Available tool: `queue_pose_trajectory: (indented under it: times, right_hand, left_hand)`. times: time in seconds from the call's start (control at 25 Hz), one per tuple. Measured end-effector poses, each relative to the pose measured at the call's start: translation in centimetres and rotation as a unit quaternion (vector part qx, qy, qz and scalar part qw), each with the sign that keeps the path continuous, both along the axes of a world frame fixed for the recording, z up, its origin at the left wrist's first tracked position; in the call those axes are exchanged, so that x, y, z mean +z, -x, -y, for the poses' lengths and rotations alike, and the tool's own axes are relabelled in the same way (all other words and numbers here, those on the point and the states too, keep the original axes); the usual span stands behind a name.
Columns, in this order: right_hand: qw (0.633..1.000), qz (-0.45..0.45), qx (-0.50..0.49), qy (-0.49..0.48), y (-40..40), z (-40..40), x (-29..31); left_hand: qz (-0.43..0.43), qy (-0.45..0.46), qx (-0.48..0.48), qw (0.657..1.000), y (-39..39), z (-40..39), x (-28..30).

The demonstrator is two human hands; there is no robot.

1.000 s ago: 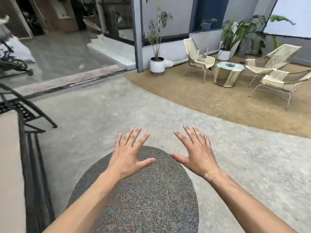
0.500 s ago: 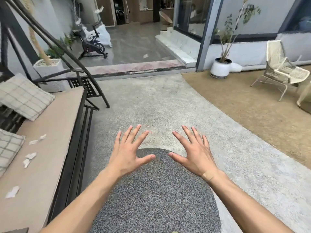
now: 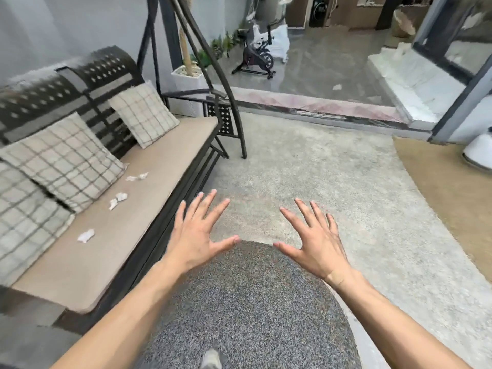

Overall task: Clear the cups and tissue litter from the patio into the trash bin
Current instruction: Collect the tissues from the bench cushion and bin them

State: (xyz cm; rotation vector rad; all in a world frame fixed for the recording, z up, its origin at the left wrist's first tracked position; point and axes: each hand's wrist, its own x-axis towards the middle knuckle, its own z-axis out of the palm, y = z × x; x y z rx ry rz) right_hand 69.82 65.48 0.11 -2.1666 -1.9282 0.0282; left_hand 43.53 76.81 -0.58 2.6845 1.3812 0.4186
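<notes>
crumpled tissue scraps are seen scattered on the tan seat cushion (image 3: 111, 235) of the swing bench: one scrap (image 3: 85, 236) toward the near end, a pair (image 3: 117, 199) just in front of the checked pillow (image 3: 64, 161), and another piece (image 3: 137, 177) further along beside that pillow's corner. a further scrap of white litter (image 3: 337, 87) is seen on the polished floor beyond the threshold, well apart from everything else. no cup can be made out.

all the bench scraps lie to the left of both hands and are touched by neither. the left hand (image 3: 195, 239) is held out palm down with the fingers spread wide and nothing in its grasp, near the front rail of the bench. the right hand (image 3: 315, 243) is held the same way, fingers fanned and nothing gripped, with a tan plaster (image 3: 336, 278) seen on its wrist. both hands are suspended above the far edge of a round speckled grey mat (image 3: 253, 310) laid on the pale pebbled patio floor (image 3: 332, 182).

compared with half a second ago, the view has been swung further left: the bench is now shown along its whole length with a second pillow (image 3: 143, 114) and the perforated backrest (image 3: 80, 81), the exercise bike (image 3: 257, 58) has been shifted toward the centre top, and the woven chair at the right has been lost from sight. the white plant pot (image 3: 479, 153) is now cut by the right edge. the pose of the hands has been kept unchanged.
</notes>
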Motion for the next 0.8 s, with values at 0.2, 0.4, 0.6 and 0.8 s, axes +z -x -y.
queue_pose_trajectory:
  times: [0.2,0.4,0.6,0.8]
  right_hand:
    - [0.997,0.009,0.075,-0.005,1.9,-11.4,-0.8]
    - [0.991,0.011,0.130,-0.002,5.5,-23.7,-0.2]
    - [0.983,0.027,0.179,-0.008,9.6,-35.0,0.3]
    - [0.971,0.016,0.240,-0.001,13.2,-44.8,-0.2]
  left_hand:
    - [0.026,0.033,0.074,0.996,2.8,-6.8,-0.6]
    - [0.029,0.030,0.124,0.991,6.5,-16.2,-0.5]
    - [0.025,0.023,0.172,0.985,10.2,-25.0,-0.9]
    - [0.030,0.022,0.232,0.972,13.3,-31.2,-1.2]
